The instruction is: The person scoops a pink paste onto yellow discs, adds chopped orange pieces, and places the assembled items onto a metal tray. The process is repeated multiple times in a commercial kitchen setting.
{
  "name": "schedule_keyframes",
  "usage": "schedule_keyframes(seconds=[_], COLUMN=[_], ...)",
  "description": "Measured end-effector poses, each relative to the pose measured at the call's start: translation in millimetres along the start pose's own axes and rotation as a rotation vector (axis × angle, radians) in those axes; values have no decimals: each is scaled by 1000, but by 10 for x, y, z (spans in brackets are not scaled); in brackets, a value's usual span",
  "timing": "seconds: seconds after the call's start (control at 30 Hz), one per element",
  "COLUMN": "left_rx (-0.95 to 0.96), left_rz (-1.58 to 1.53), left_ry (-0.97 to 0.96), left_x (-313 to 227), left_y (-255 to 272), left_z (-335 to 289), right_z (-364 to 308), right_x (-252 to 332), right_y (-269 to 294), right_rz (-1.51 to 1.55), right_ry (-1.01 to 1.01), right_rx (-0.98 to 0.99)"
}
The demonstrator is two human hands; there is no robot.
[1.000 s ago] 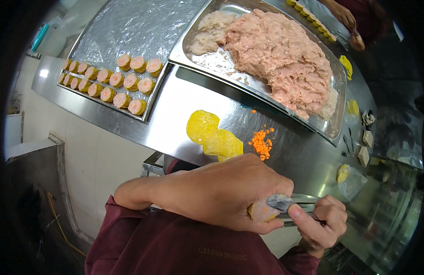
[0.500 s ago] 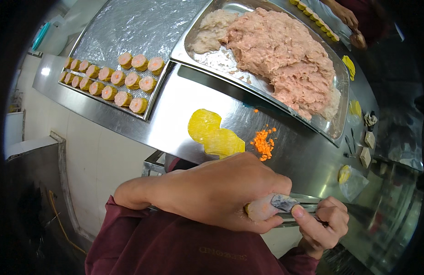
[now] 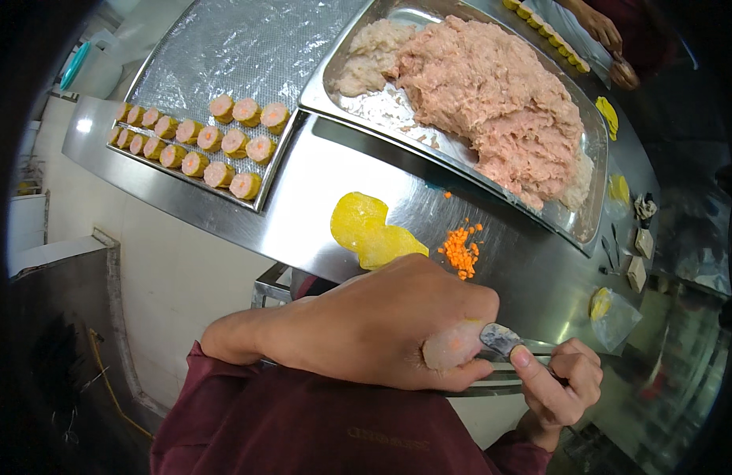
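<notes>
My left hand (image 3: 358,321) is closed round a dumpling (image 3: 451,347), its pale pink filling with a bit of orange facing up between thumb and forefinger. In my right hand (image 3: 562,386) is a small metal spatula (image 3: 501,339), its blade smeared grey-white and its tip at the filling's edge. The thumb presses along the spatula while the other fingers curl round its handle. Beyond my left hand, two yellow round wrappers (image 3: 360,223) overlap on the steel table (image 3: 295,214). Diced carrot (image 3: 461,252) lies in a small heap to their right.
A plastic-lined tray (image 3: 247,55) at the far left carries rows of finished dumplings (image 3: 210,140). Beside it stands a deep steel pan (image 3: 318,99) of pink minced meat (image 3: 493,95). Another person's hands (image 3: 600,32) work at far right. A plastic bag (image 3: 617,321) lies at the right edge.
The spatula blade has shifted from lying over the filling to its right edge, exposing more of the filling. My left hand still holds the dumpling. The whole view has moved slightly.
</notes>
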State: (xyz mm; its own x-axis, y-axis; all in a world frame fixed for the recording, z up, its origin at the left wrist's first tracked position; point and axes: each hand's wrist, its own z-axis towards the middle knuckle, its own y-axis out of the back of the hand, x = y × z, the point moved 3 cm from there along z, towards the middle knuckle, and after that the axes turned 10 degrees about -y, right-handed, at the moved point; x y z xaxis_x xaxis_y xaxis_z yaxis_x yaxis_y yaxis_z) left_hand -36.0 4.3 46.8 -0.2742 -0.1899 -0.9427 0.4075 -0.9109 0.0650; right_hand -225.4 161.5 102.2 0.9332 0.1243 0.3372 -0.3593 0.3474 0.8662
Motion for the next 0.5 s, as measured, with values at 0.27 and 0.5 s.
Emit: schedule_keyframes(seconds=[0.27, 0.5], left_rx=[-82, 123], left_rz=[-498, -647], left_ry=[-26, -54], left_x=[51, 58], left_y=[-30, -186], left_z=[82, 133], right_z=[-13, 17], right_x=[-294, -367], right_y=[-371, -476], right_rz=[576, 502], right_ry=[-189, -133], right_rx=[-86, -167])
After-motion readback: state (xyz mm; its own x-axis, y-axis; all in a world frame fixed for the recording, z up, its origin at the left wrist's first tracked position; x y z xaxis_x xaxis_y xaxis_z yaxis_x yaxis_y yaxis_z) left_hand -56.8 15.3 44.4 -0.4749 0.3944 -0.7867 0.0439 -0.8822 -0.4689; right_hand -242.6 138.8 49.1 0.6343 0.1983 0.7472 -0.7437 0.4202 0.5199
